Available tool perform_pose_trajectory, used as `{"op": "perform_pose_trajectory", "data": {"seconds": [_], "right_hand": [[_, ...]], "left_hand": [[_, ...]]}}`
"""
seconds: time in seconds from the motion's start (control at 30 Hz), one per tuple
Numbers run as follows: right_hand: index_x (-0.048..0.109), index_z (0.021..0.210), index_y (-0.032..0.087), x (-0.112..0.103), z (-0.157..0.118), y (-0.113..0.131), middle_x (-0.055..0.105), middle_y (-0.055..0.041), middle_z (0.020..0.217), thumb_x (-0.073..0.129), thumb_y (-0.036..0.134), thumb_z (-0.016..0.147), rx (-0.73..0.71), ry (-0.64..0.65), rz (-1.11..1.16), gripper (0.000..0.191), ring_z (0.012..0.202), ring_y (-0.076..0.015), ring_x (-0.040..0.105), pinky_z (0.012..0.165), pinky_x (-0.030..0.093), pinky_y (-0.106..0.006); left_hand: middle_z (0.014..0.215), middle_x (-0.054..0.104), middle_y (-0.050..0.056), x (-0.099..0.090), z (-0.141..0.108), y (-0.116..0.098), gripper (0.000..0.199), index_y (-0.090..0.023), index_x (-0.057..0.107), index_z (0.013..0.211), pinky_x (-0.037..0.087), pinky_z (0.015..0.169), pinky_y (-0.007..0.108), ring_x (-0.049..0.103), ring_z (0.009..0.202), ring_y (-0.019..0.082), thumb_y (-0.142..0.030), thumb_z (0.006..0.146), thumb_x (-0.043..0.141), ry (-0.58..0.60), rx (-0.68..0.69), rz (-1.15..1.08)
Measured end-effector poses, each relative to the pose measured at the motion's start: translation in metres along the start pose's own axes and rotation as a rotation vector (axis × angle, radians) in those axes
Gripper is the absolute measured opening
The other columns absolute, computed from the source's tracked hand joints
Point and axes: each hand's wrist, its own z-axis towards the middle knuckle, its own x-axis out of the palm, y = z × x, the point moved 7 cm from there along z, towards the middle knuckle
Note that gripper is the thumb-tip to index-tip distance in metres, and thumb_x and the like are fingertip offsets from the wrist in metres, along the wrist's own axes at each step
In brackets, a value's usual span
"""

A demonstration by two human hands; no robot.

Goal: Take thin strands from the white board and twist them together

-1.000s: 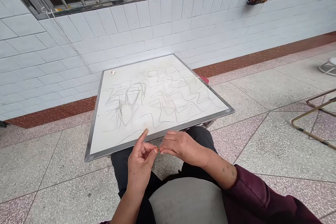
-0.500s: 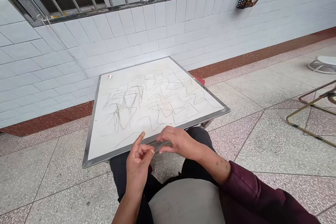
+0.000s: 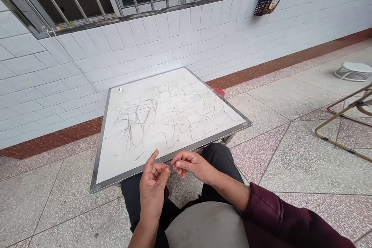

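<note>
Near the front edge of a white table (image 3: 116,166), my left hand (image 3: 154,180) pinches a thin dark wire or thread (image 3: 160,159) between thumb and forefinger. A bandage-like cover wraps the raised fingertip of that hand. Just to the right, my right hand (image 3: 190,164) has its thumb and fingers brought together close to the left fingertips; what lies between them is too small to make out. Many thin bent strands (image 3: 139,118) lie spread over the tabletop, in a denser bunch at left and in zigzag pieces at right.
A small white and red item (image 3: 121,90) sits at the table's far left corner. Behind is a tiled wall with a barred window and a hanging dark bag (image 3: 267,3). At right are a metal-framed chair (image 3: 331,124) and a white round stool (image 3: 356,67).
My right hand's fingers have closed together from a wider spread and sit nearer the left fingertips. The view has shifted slightly. My left hand keeps its pinch.
</note>
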Motion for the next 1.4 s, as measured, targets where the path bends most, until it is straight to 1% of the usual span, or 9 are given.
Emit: {"op": "perform_pose_trajectory", "data": {"seconds": [0.2,0.3,0.43,0.57,0.73,0.9,1.07,1.23,1.4], "right_hand": [[0.065,0.095,0.018,0.009,-0.003,0.000,0.066,-0.0012,0.088,0.074,0.041,0.081,-0.055,0.050,0.006,0.029,0.074,-0.0107,0.060,0.064,0.052,-0.025],[0.066,0.089,0.017,0.007,-0.002,-0.005,0.065,0.0006,0.079,0.075,0.043,0.080,-0.048,-0.005,0.007,0.029,0.066,-0.0096,0.058,0.065,0.051,-0.026],[0.066,0.085,0.017,0.003,0.000,-0.011,0.065,0.0012,0.075,0.076,0.044,0.078,-0.016,-0.109,0.075,0.029,0.066,-0.0102,0.059,0.065,0.049,-0.026],[0.067,0.086,0.018,0.002,-0.002,-0.014,0.066,0.0006,0.075,0.077,0.042,0.077,0.010,-0.124,0.088,0.029,0.068,-0.0115,0.060,0.063,0.047,-0.025],[0.068,0.086,0.018,-0.001,-0.004,-0.016,0.066,-0.0001,0.078,0.076,0.042,0.077,-0.009,-0.135,0.034,0.027,0.071,-0.0124,0.059,0.060,0.044,-0.024],[0.067,0.085,0.018,-0.003,-0.004,-0.017,0.062,0.0013,0.076,0.078,0.042,0.075,-0.010,-0.158,0.029,0.028,0.067,-0.0107,0.055,0.057,0.040,-0.022],[0.064,0.083,0.018,-0.002,-0.005,-0.020,0.061,0.0025,0.071,0.078,0.046,0.075,0.035,-0.156,0.026,0.032,0.062,-0.0099,0.053,0.057,0.041,-0.022],[0.064,0.091,0.018,-0.005,-0.006,-0.023,0.062,0.0014,0.076,0.072,0.050,0.079,0.063,-0.174,0.058,0.035,0.065,-0.0101,0.055,0.059,0.043,-0.023],[0.065,0.085,0.017,-0.007,-0.006,-0.021,0.062,0.0014,0.072,0.076,0.050,0.076,0.045,-0.217,0.090,0.036,0.062,-0.0098,0.054,0.060,0.043,-0.024]], "left_hand": [[0.078,0.062,-0.002,0.002,0.000,-0.002,0.059,-0.024,0.051,0.136,0.050,0.075,0.029,0.060,0.074,0.014,-0.035,0.082,0.071,-0.033,0.015,0.006],[0.077,0.062,-0.003,0.004,-0.001,-0.005,0.058,-0.022,0.051,0.135,0.050,0.073,0.028,0.060,0.071,0.014,-0.035,0.082,0.070,-0.043,0.024,0.028],[0.081,0.066,-0.001,0.008,-0.003,-0.007,0.061,-0.021,0.047,0.140,0.051,0.079,0.030,0.063,0.076,0.015,-0.036,0.085,0.068,-0.003,0.017,0.054],[0.078,0.065,-0.001,0.009,-0.002,0.002,0.064,-0.021,0.045,0.143,0.052,0.078,0.032,0.063,0.074,0.016,-0.038,0.085,0.067,0.042,0.001,0.038],[0.074,0.062,-0.002,0.006,0.000,0.009,0.065,-0.021,0.046,0.144,0.052,0.078,0.032,0.061,0.072,0.016,-0.039,0.084,0.067,0.044,-0.014,0.061],[0.074,0.063,-0.002,0.010,-0.001,0.008,0.065,-0.021,0.047,0.144,0.051,0.077,0.031,0.061,0.070,0.016,-0.037,0.084,0.067,0.087,-0.030,0.068],[0.073,0.062,-0.002,0.012,-0.001,0.013,0.068,-0.022,0.045,0.145,0.050,0.073,0.032,0.059,0.068,0.016,-0.037,0.083,0.067,0.137,-0.039,0.037],[0.071,0.061,-0.002,0.012,0.002,0.028,0.073,-0.020,0.047,0.144,0.048,0.068,0.030,0.057,0.066,0.015,-0.038,0.078,0.072,0.191,-0.104,-0.014],[0.069,0.060,-0.002,0.012,0.007,0.041,0.076,-0.019,0.047,0.144,0.047,0.066,0.030,0.055,0.063,0.014,-0.038,0.075,0.074,0.222,-0.144,-0.061]]}}
